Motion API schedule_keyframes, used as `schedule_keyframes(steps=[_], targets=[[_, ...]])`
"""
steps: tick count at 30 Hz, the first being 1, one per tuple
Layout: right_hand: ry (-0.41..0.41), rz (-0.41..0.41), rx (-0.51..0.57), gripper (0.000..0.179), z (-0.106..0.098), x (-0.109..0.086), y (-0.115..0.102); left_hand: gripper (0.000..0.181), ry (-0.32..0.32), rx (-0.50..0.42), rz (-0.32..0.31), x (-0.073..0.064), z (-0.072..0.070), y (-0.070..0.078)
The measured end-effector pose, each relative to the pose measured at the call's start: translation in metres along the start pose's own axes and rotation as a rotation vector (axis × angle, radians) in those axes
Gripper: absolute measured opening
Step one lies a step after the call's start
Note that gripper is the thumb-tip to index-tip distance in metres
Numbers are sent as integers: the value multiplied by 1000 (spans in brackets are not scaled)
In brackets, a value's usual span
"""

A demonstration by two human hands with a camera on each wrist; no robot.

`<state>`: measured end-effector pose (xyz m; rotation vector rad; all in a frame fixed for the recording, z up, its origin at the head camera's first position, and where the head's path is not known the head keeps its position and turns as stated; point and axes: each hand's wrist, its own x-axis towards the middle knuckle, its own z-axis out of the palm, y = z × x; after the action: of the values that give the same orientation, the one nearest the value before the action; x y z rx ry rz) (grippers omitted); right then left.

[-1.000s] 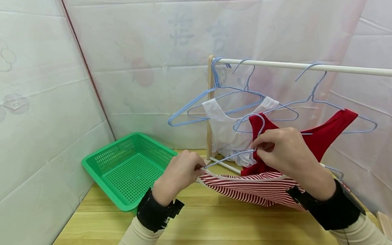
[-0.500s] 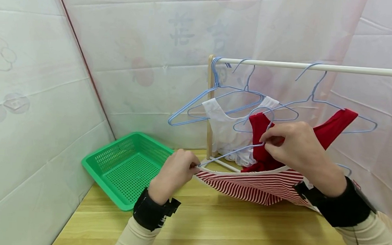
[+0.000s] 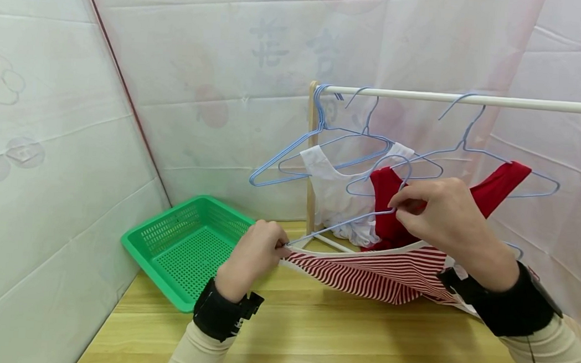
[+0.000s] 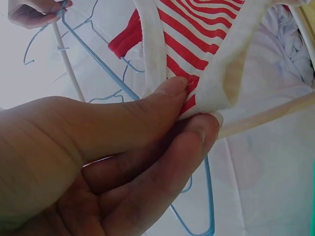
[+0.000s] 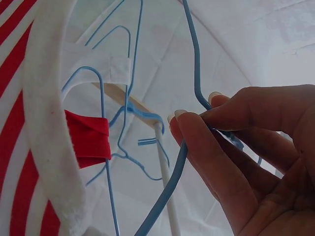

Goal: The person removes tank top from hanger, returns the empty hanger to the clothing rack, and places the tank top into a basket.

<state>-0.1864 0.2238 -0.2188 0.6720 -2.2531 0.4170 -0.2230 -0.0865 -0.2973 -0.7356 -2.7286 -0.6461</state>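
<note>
- Centrally, the right hand (image 3: 438, 213) pinches the neck of the blue held hanger (image 3: 340, 227) between thumb and forefinger.
- The left hand (image 3: 258, 252) pinches a white-edged strap of the striped garment (image 3: 385, 273), thumb against finger, at the end of the hanger arm; the fingers hide the wire's tip.
- Garment position: slung between the left hand and the right wrist, above the wooden table (image 3: 311, 338). Its white upper edge bows downward, below the hanger arm.
- Open room: wood surface shows between the garment's lower edge and the near border of the head view.
- Overhead: the held hanger's hook stands apart from and below the white rod (image 3: 410, 95).
- Behind: the white garment (image 3: 330, 189) and red garment (image 3: 500, 189) hang from the rod; bare rod shows between their hooks.
- Left side: the green basket's rim (image 3: 152, 269) passes behind the left hand; contact cannot be determined.
</note>
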Motion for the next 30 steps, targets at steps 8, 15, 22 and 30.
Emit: schedule_keyframes(steps=[8, 15, 22, 30], targets=[[19, -21, 13, 21, -3, 3, -1, 14, 32, 3, -42, -5, -8, -4], [71, -11, 22, 21, -11, 9, -2, 13, 64, 19, -54, -10, -14, -9], [94, -32, 50, 21, -12, 12, -6, 10, 53, 26, -84, -10, -12, -10], [98, -45, 59, 19, -6, 14, -9, 13, 30, 52, -60, -6, -4, -7]])
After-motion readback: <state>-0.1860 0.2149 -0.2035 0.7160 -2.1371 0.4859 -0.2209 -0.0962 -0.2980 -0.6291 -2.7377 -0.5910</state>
